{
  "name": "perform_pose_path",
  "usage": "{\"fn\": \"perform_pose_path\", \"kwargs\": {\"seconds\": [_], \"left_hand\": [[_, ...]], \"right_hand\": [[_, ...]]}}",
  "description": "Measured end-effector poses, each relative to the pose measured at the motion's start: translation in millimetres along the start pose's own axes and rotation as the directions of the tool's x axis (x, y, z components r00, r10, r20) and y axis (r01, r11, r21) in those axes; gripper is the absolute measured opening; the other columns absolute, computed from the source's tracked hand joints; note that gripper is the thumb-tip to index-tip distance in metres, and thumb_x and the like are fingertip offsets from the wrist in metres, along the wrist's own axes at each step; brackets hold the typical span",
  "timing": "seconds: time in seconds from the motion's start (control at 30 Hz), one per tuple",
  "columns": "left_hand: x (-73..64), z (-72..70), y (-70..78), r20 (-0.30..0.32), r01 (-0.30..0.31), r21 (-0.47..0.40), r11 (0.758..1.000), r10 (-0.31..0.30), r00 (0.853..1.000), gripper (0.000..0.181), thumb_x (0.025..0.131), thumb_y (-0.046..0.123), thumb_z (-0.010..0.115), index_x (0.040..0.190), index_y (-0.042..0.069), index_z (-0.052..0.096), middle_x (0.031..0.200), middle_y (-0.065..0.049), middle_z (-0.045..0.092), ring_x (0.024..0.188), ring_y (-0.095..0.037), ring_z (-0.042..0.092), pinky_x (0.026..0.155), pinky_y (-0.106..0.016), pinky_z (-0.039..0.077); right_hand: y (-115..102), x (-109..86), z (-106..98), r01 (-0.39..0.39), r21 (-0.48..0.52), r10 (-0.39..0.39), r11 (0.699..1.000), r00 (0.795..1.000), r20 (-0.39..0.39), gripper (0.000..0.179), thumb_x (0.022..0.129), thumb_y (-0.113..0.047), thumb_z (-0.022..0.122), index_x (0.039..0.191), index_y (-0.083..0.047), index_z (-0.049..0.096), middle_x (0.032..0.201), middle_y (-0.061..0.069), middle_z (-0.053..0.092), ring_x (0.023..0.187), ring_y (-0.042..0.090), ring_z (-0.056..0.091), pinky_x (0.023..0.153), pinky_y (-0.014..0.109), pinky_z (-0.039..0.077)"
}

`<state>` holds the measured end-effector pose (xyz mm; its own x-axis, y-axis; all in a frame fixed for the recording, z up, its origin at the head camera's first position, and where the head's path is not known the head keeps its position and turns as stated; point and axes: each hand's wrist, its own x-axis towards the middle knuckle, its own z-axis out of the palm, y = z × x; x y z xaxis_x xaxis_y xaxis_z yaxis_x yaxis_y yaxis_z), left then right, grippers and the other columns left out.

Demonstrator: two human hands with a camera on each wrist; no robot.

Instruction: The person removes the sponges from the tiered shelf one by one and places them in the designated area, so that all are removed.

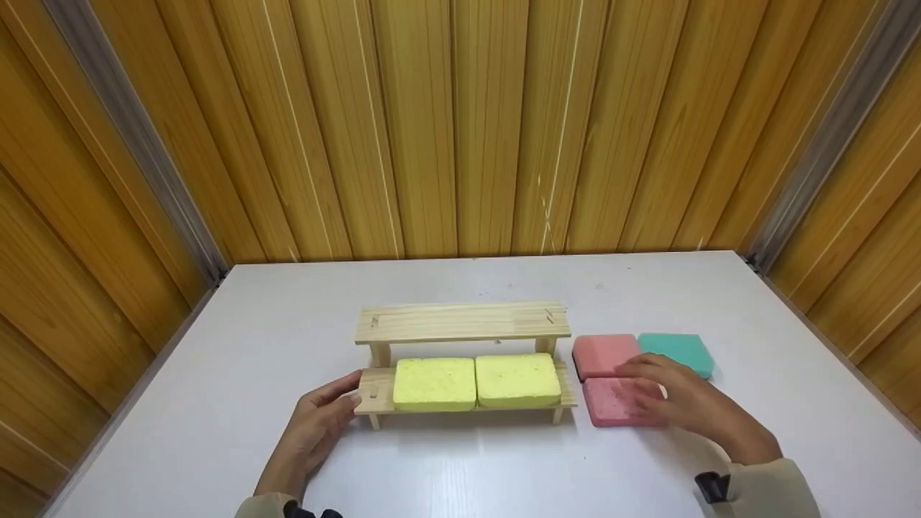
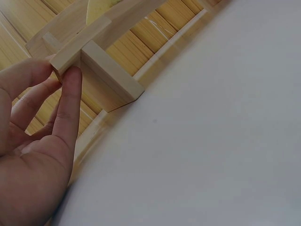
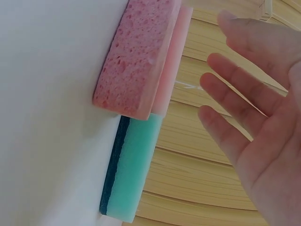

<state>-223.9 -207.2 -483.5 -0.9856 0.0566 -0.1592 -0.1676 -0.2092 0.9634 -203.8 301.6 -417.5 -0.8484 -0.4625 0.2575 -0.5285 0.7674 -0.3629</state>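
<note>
My left hand [image 1: 316, 424] pinches the left end of the lower step of a two-tier wooden stand [image 1: 460, 321]; in the left wrist view its thumb and fingers [image 2: 70, 101] are at the board's end beside a leg. Side by side on that step lie two yellow sponges [image 1: 435, 385]. To the right of the stand, my right hand [image 1: 694, 403] hovers over a front pink sponge [image 1: 611, 404], fingers spread and holding nothing. Just behind it lies another pink sponge [image 1: 604, 351], with a teal sponge [image 1: 680, 349] to its right, dark-backed in the right wrist view.
Everything stands on a white tabletop [image 1: 504, 467]. Wood-patterned panels [image 1: 489, 129] rise behind the table and along both sides, with grey metal posts [image 1: 137, 137] at the corners. The stand's upper step bears nothing.
</note>
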Motion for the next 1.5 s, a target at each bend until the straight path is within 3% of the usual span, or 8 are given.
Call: {"fn": "perform_pose_path", "kwargs": {"seconds": [0.17, 0.53, 0.67, 0.8, 0.9, 1.03, 1.27, 1.5], "left_hand": [[-0.6, -0.4, -0.2, -0.016, 0.010, 0.008, 1.000, -0.010, 1.000, 0.055, 0.085, 0.002, 0.066, 0.137, -0.001, 0.049, 0.145, -0.019, 0.044, 0.119, -0.022, 0.059, 0.099, -0.028, 0.051], [0.2, -0.9, 0.5, 0.027, -0.001, 0.016, 1.000, 0.000, 1.000, 0.057, 0.087, 0.004, 0.065, 0.139, -0.002, 0.045, 0.147, -0.021, 0.041, 0.119, -0.021, 0.059, 0.100, -0.029, 0.051], [0.2, -0.7, -0.6, 0.027, -0.008, 0.013, 1.000, 0.007, 1.000, 0.057, 0.086, 0.003, 0.065, 0.139, -0.003, 0.045, 0.146, -0.021, 0.041, 0.120, -0.022, 0.058, 0.100, -0.029, 0.051], [0.3, -0.3, -1.6, 0.032, -0.015, 0.012, 1.000, 0.015, 0.999, 0.057, 0.086, 0.001, 0.063, 0.139, -0.004, 0.044, 0.147, -0.022, 0.040, 0.122, -0.023, 0.056, 0.101, -0.028, 0.050], [0.7, -0.2, -1.3, 0.038, -0.018, 0.013, 1.000, 0.018, 0.999, 0.057, 0.086, 0.002, 0.064, 0.139, -0.004, 0.045, 0.148, -0.022, 0.039, 0.123, -0.024, 0.055, 0.101, -0.029, 0.050], [1.1, -0.3, -0.2, 0.041, -0.021, 0.007, 1.000, 0.021, 0.999, 0.057, 0.086, 0.002, 0.065, 0.139, -0.003, 0.045, 0.148, -0.022, 0.039, 0.123, -0.022, 0.056, 0.101, -0.029, 0.050], [1.9, 0.8, 0.5, 0.042, -0.009, -0.002, 1.000, 0.009, 0.999, 0.056, 0.086, 0.002, 0.065, 0.139, -0.003, 0.046, 0.147, -0.020, 0.041, 0.120, -0.019, 0.057, 0.100, -0.028, 0.051], [0.2, 0.6, 0.0, 0.017, -0.003, 0.021, 1.000, 0.003, 1.000, 0.056, 0.086, 0.003, 0.066, 0.139, -0.001, 0.047, 0.148, -0.019, 0.041, 0.123, -0.022, 0.056, 0.100, -0.028, 0.051]], "right_hand": [[-6.5, 1.8, -4.7, -0.073, 0.020, 0.072, 0.997, 0.997, 0.015, 0.042, 0.084, -0.007, 0.070, 0.125, -0.006, 0.062, 0.125, 0.012, 0.062, 0.116, 0.034, 0.056, 0.092, 0.051, 0.052], [-15.7, 7.1, -5.7, -0.061, 0.048, 0.062, 0.997, 0.998, -0.025, 0.043, 0.085, -0.010, 0.071, 0.127, -0.008, 0.061, 0.129, 0.010, 0.061, 0.121, 0.037, 0.053, 0.094, 0.052, 0.052], [-18.1, 11.8, -2.1, 0.051, -0.005, -0.051, 0.999, 0.993, -0.108, 0.042, 0.083, -0.013, 0.073, 0.123, -0.008, 0.063, 0.124, 0.007, 0.064, 0.115, 0.032, 0.058, 0.090, 0.044, 0.056], [-20.1, 17.9, 1.5, 0.171, -0.026, -0.173, 0.985, 0.969, -0.174, 0.041, 0.081, -0.012, 0.075, 0.120, -0.006, 0.064, 0.120, 0.006, 0.065, 0.110, 0.022, 0.061, 0.089, 0.024, 0.055], [-23.2, 22.6, 2.5, 0.182, 0.006, -0.178, 0.983, 0.969, -0.170, 0.040, 0.082, -0.013, 0.075, 0.120, -0.007, 0.065, 0.120, 0.005, 0.064, 0.110, 0.020, 0.060, 0.092, 0.014, 0.049], [-28.4, 29.0, 3.7, 0.202, 0.015, -0.196, 0.979, 0.965, -0.173, 0.039, 0.082, -0.014, 0.075, 0.120, -0.006, 0.065, 0.121, 0.006, 0.063, 0.111, 0.022, 0.060, 0.096, 0.012, 0.046], [-37.3, 36.1, 3.4, 0.227, -0.004, -0.225, 0.974, 0.962, -0.154, 0.041, 0.084, -0.014, 0.073, 0.123, -0.007, 0.064, 0.124, 0.006, 0.063, 0.114, 0.025, 0.058, 0.096, 0.027, 0.052], [-45.5, 43.1, 3.4, 0.208, 0.079, -0.202, 0.975, 0.977, -0.072, 0.043, 0.087, -0.017, 0.070, 0.128, -0.007, 0.060, 0.128, 0.006, 0.060, 0.117, 0.026, 0.057, 0.093, 0.037, 0.055]]}}
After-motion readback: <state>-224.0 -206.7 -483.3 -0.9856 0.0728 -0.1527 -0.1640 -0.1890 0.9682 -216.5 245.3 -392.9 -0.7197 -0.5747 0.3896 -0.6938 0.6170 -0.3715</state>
